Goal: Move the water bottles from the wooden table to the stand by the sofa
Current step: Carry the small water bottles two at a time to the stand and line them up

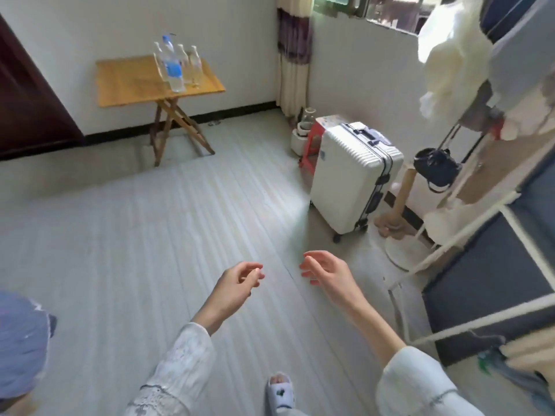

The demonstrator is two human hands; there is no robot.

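While the person stands far back on the floor, the water bottles (177,66) wait at the right end of the wooden table (132,82), over on the left by the wall. There look to be about four, but they blur together. Each one stands straight up, long way pointing up, cap on top. They huddle close, so I think grabbing one fast could knock the others over, and that table has thin folding legs. The left hand (237,280) is loose with curled fingers and holds nothing. The right hand (326,270) is open and holds nothing too. Farther right stands a white suitcase (351,181). The stand and sofa are not in sight.
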